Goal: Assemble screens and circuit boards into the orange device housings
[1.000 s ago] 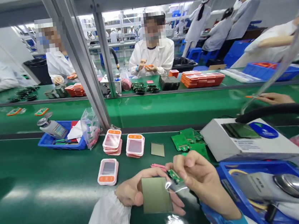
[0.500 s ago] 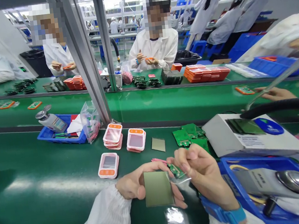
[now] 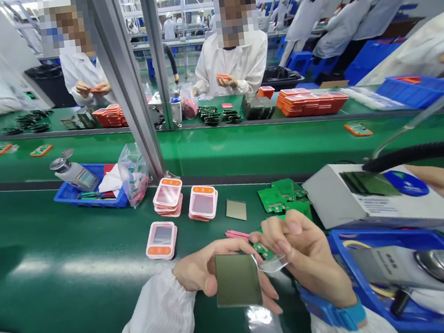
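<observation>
My left hand [image 3: 196,272] holds a square greenish-grey LCD glass panel [image 3: 238,280] by its edges, thumb at the left side and fingers behind. Just to the right, my right hand [image 3: 302,253] pinches a clear film [image 3: 272,264], which curls from the panel's upper right corner. A blue wrist strap [image 3: 330,312] is on my right wrist. Pink strips [image 3: 236,234] and a green circuit board [image 3: 262,248] lie behind my fingers, partly hidden. Another LCD panel [image 3: 235,210] rests flat on the bench beyond. Below the held panel lies a shiny clear film [image 3: 265,332].
Orange-and-white display frames [image 3: 202,203] are stacked at centre left. Green circuit boards [image 3: 283,196] pile beside a white device [image 3: 370,197]. A blue tray [image 3: 336,239] at right holds a metal-topped bottle. Another blue tray [image 3: 90,203] stands left. Co-workers sit beyond the green conveyor [image 3: 244,148].
The film between the panel's corner and my right hand stretches slightly further right. The panel looks darker. Orange-framed pieces on the conveyor have shifted left, and the co-worker's hand at right has left the piece there.
</observation>
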Demonstrator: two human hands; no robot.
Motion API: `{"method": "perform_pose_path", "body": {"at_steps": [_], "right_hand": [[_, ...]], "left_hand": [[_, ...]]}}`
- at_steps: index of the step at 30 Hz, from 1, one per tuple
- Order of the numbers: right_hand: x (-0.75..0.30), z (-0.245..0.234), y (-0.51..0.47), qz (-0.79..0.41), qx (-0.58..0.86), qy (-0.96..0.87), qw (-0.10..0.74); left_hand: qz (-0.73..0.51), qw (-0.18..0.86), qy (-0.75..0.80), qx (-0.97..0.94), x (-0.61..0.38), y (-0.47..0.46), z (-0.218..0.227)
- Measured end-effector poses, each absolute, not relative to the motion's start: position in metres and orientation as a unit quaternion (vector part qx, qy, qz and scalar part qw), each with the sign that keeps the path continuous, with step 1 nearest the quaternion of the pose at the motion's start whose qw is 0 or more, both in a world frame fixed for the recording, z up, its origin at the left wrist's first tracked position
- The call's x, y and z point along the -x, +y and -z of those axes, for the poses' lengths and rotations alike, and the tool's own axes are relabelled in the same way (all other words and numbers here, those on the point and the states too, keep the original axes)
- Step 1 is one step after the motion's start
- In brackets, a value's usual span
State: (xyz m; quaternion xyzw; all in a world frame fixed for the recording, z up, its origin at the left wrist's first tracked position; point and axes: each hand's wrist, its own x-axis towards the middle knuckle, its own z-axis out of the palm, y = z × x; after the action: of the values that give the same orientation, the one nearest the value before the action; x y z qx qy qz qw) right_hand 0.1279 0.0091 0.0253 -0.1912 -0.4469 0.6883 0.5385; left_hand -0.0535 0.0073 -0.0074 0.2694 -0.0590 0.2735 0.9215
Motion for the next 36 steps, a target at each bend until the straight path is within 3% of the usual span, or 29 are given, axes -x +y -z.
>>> {"method": "perform_pose_path", "body": {"at_steps": [19, 27, 32, 36], "right_hand": [[-0.131, -0.026, 0.015, -0.676, 0.249, -0.311, 0.620], [-0.123, -0.024, 0.022, -0.667, 0.300, -0.301, 0.611], [-0.139, -0.026, -0.021, -0.585, 0.392, -0.341, 0.622], [-0.151, 0.002, -0.067, -0.523, 0.488, -0.416, 0.562]], "left_hand": [[-0.274, 0.915, -0.008, -0.295, 0.055, 0.009, 0.006], [-0.296, 0.904, 0.047, -0.303, 0.054, 0.013, 0.002], [-0.341, 0.890, 0.089, -0.289, 0.056, 0.019, 0.008], [-0.385, 0.876, 0.103, -0.272, 0.054, 0.021, 0.015]]}}
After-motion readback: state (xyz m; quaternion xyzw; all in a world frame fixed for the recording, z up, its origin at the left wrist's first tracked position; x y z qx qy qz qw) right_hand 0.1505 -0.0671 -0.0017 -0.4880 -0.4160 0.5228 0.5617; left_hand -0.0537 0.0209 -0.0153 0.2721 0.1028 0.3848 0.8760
